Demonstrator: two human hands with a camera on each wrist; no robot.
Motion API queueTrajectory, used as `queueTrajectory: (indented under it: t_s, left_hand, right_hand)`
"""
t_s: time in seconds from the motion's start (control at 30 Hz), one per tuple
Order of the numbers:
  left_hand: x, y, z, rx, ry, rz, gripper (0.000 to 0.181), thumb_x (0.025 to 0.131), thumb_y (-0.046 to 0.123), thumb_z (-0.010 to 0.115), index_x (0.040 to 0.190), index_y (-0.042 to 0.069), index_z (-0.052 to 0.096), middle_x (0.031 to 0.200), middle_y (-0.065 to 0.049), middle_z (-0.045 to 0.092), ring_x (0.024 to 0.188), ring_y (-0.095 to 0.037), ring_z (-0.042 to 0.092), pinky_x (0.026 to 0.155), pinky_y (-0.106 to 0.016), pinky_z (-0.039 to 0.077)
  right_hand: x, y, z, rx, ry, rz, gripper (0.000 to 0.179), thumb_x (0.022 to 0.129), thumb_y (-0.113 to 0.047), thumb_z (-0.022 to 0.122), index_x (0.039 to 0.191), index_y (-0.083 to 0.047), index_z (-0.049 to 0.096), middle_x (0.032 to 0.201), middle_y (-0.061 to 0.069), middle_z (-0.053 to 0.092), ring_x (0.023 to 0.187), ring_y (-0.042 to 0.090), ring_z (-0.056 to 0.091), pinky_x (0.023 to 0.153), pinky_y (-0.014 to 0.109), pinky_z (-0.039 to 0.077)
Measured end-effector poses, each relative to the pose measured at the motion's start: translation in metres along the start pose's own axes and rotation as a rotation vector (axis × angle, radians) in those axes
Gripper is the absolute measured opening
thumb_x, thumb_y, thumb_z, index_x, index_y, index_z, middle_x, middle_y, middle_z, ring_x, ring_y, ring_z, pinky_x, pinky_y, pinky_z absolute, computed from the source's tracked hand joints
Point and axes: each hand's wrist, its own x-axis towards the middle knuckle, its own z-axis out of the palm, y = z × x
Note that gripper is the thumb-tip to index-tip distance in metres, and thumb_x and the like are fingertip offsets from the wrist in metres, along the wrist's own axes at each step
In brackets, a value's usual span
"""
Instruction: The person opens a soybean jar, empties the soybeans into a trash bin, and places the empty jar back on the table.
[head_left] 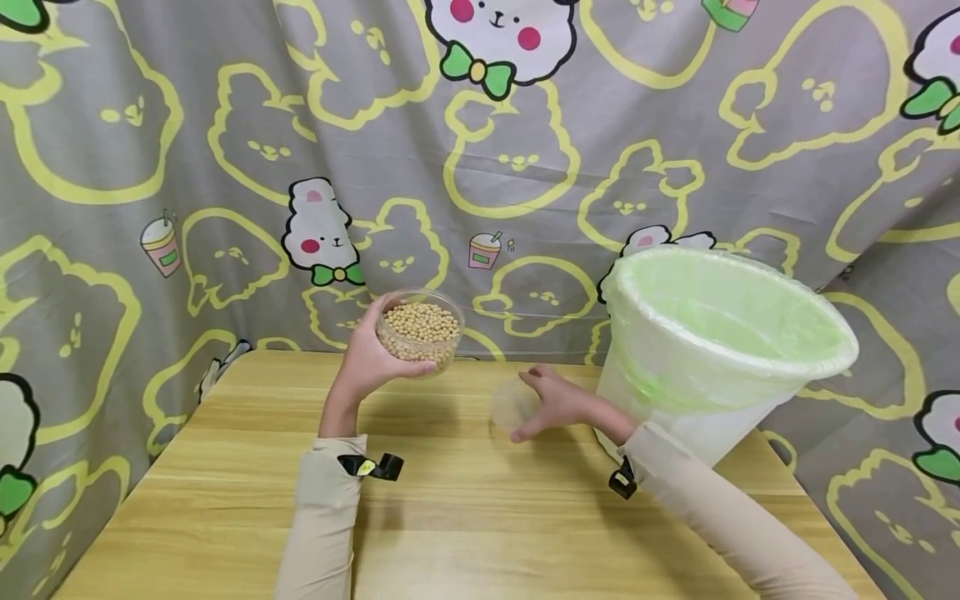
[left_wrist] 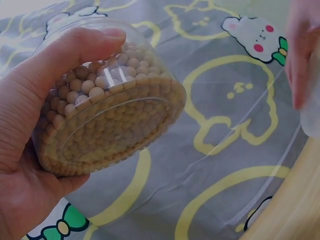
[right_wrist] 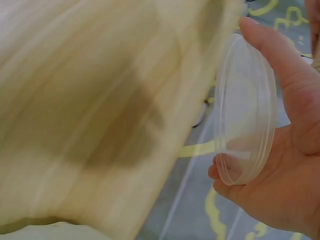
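A clear round plastic jar (head_left: 420, 333) full of pale round soybeans (left_wrist: 115, 120) is held by my left hand (head_left: 377, 354) above the far part of the table. Thumb and fingers wrap round its side, and it looks tilted, with its open top showing in the head view. My right hand (head_left: 558, 402) grips a translucent round lid (right_wrist: 245, 110) by its edge, standing on its side over the table. The lid is apart from the jar, to its right.
A white bin (head_left: 675, 421) lined with a pale green plastic bag (head_left: 731, 321) stands at the right on the wooden table (head_left: 480, 533), close to my right forearm. Behind the table hangs a grey patterned curtain (head_left: 420, 167).
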Motion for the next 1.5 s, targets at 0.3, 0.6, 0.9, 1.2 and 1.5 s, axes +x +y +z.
queueTrajectory:
  t_s: [0.3,0.6,0.9,1.2,1.5]
  left_hand:
    - [0.001,0.000,-0.001,0.005,0.009,-0.002,0.113,0.057,0.012,0.100,0.152,0.018,0.040,0.146,-0.012,0.047,0.128,-0.030,0.051,0.112,-0.051,0.043]
    - [0.001,0.000,-0.002,0.011,0.013,-0.015,0.113,0.058,0.012,0.100,0.153,0.018,0.039,0.147,-0.012,0.047,0.129,-0.030,0.051,0.113,-0.051,0.042]
    - [0.000,-0.002,-0.003,0.019,0.011,-0.026,0.113,0.060,0.014,0.100,0.154,0.018,0.038,0.148,-0.013,0.046,0.131,-0.031,0.050,0.114,-0.051,0.041]
    - [0.000,-0.002,-0.002,0.039,0.016,-0.015,0.113,0.058,0.015,0.100,0.153,0.019,0.039,0.147,-0.011,0.048,0.130,-0.030,0.050,0.113,-0.051,0.041]
    - [-0.001,-0.003,-0.001,0.040,0.015,-0.019,0.114,0.057,0.016,0.100,0.153,0.020,0.039,0.148,-0.012,0.047,0.130,-0.030,0.050,0.113,-0.051,0.042]
  right_hand:
    - [0.007,0.017,0.019,-0.030,-0.019,-0.003,0.121,0.068,-0.052,0.091,0.153,0.012,0.033,0.149,0.030,0.040,0.138,0.042,0.042,0.115,0.055,0.041]
    - [0.013,0.022,0.028,-0.050,-0.017,-0.032,0.122,0.065,-0.048,0.094,0.151,0.015,0.034,0.146,0.034,0.042,0.133,0.044,0.045,0.113,0.057,0.042]
    - [0.012,0.022,0.039,-0.044,-0.037,-0.029,0.128,0.062,-0.045,0.097,0.153,0.014,0.029,0.147,0.034,0.040,0.133,0.043,0.047,0.114,0.054,0.043]
    - [0.012,0.022,0.041,-0.075,-0.035,-0.043,0.127,0.064,-0.047,0.096,0.153,0.014,0.029,0.148,0.035,0.038,0.137,0.044,0.044,0.115,0.054,0.041]
    - [0.009,0.020,0.039,-0.062,-0.051,-0.045,0.126,0.067,-0.046,0.094,0.157,0.009,0.026,0.156,0.036,0.031,0.145,0.049,0.035,0.117,0.059,0.037]
